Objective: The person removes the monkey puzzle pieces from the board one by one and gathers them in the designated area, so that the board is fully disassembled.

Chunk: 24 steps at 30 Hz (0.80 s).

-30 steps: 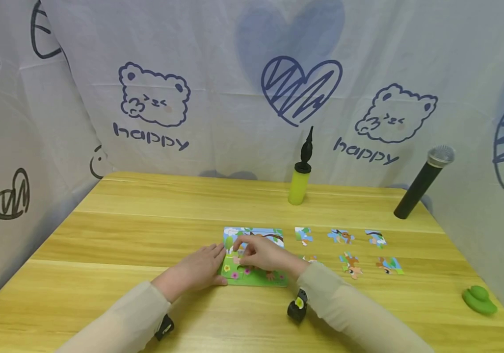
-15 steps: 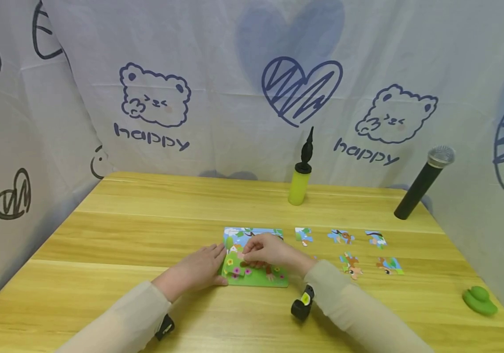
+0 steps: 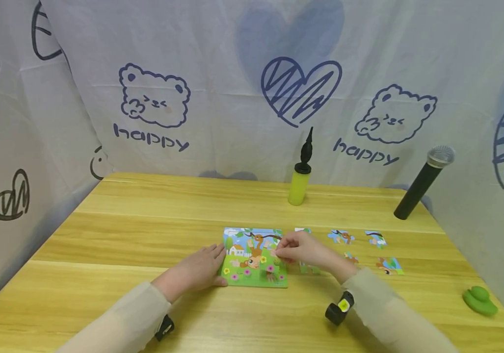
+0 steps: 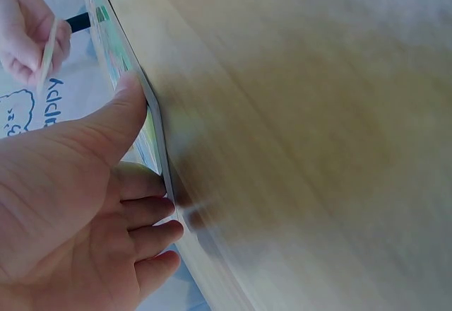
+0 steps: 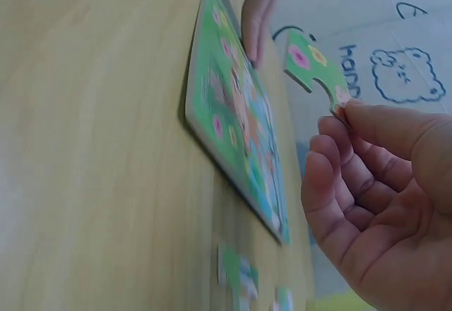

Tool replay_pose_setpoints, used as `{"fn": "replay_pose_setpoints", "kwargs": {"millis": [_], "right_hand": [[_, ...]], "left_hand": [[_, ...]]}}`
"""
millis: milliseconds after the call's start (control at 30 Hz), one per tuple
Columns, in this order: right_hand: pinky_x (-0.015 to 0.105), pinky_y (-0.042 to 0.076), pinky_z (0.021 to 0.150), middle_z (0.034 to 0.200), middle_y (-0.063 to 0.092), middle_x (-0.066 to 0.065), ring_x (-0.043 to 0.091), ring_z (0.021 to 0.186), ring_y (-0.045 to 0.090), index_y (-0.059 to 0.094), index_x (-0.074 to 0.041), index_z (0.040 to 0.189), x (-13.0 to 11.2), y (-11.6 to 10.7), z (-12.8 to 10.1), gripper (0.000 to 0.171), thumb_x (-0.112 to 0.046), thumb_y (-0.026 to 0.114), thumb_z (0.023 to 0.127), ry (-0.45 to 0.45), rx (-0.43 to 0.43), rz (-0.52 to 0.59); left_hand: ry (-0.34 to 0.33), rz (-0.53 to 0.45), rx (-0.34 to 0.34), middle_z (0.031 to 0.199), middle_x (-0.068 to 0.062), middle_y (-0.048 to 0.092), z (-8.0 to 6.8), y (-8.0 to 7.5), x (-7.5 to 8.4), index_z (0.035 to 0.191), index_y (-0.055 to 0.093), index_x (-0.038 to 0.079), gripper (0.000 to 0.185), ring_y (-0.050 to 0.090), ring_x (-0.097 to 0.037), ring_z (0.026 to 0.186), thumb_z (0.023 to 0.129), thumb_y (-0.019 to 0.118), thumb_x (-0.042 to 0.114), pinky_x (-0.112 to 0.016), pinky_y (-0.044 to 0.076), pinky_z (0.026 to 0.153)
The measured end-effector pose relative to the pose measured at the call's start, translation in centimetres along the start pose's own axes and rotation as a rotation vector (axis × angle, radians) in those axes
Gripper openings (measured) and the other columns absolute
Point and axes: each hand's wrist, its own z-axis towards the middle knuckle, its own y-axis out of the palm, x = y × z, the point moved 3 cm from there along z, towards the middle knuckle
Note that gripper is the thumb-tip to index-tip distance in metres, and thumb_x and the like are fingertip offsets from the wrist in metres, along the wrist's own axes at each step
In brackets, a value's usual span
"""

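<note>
A flat puzzle board (image 3: 245, 281) lies on the table, printed with a hanging monkey, a small house and flowers. My left hand (image 3: 199, 268) rests along its left side, fingers fairly straight, and in the left wrist view the thumb (image 4: 121, 116) touches the near edge. Between thumb and fingertips, my right hand (image 3: 306, 251) pinches a green puzzle piece (image 5: 321, 63) with a pink and a yellow flower. The piece is raised and tilted, overlapping the right part of the board in the head view.
Loose puzzle pieces lie right of the board, among them a branch piece (image 3: 375, 238) and a monkey-face piece (image 3: 390, 265); my right hand partly covers others. Farther back stand a yellow hand pump (image 3: 298, 186) and a microphone (image 3: 419, 189). A green hat-shaped object (image 3: 479, 300) sits far right.
My right hand has moved from the board's left part to its right edge, carrying the flowered piece along and uncovering the monkey picture. My left hand has stayed in place.
</note>
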Motion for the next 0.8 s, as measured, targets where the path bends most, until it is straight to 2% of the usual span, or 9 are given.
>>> {"fn": "replay_pose_setpoints", "kwargs": {"millis": [167, 333, 467, 600, 800], "right_hand": [[0.037, 0.052, 0.062, 0.07, 0.06, 0.016, 0.019, 0.063, 0.053, 0.062, 0.0, 0.086, 1.1, -1.5, -2.1, 0.02, -0.019, 0.061, 0.09, -0.016, -0.03, -0.005], [0.029, 0.05, 0.058, 0.067, 0.059, 0.008, 0.014, 0.061, 0.051, 0.063, 0.0, 0.083, 2.7, -2.3, -4.2, 0.021, -0.02, 0.063, 0.089, 0.022, -0.068, 0.007], [0.024, 0.047, 0.055, 0.067, 0.059, 0.006, 0.012, 0.059, 0.051, 0.064, -0.001, 0.081, 3.6, -2.6, -5.5, 0.02, -0.02, 0.063, 0.088, 0.047, -0.105, 0.009], [0.025, 0.049, 0.055, 0.068, 0.061, 0.007, 0.013, 0.059, 0.053, 0.065, -0.002, 0.081, 3.9, -2.7, -6.6, 0.019, -0.019, 0.063, 0.088, 0.062, -0.154, 0.005], [0.021, 0.048, 0.05, 0.067, 0.061, 0.005, 0.009, 0.054, 0.052, 0.067, -0.003, 0.078, 4.0, -2.6, -7.6, 0.018, -0.017, 0.063, 0.088, 0.052, -0.194, -0.038]], "left_hand": [[-0.001, -0.013, -0.003, 0.143, -0.025, 0.028, 0.0, 0.0, 0.1, 0.135, 0.034, -0.012, 0.074, 0.027, -0.037, 0.131, 0.087, 0.059, 0.039, -0.044, 0.022, 0.108], [-0.005, -0.003, -0.002, 0.143, -0.025, 0.029, 0.0, 0.0, 0.1, 0.135, 0.035, -0.012, 0.075, 0.028, -0.037, 0.131, 0.087, 0.059, 0.04, -0.044, 0.022, 0.108], [-0.006, -0.004, 0.0, 0.142, -0.025, 0.029, 0.1, 0.0, 0.1, 0.134, 0.035, -0.012, 0.075, 0.028, -0.037, 0.13, 0.087, 0.059, 0.04, -0.044, 0.023, 0.108], [-0.008, -0.01, 0.0, 0.143, -0.025, 0.029, 0.0, 0.0, 0.1, 0.135, 0.035, -0.012, 0.074, 0.028, -0.037, 0.131, 0.087, 0.059, 0.04, -0.043, 0.022, 0.108], [-0.016, -0.019, 0.002, 0.144, -0.024, 0.028, 0.2, 0.1, -0.1, 0.135, 0.034, -0.011, 0.075, 0.027, -0.037, 0.131, 0.087, 0.059, 0.04, -0.044, 0.021, 0.109]]}}
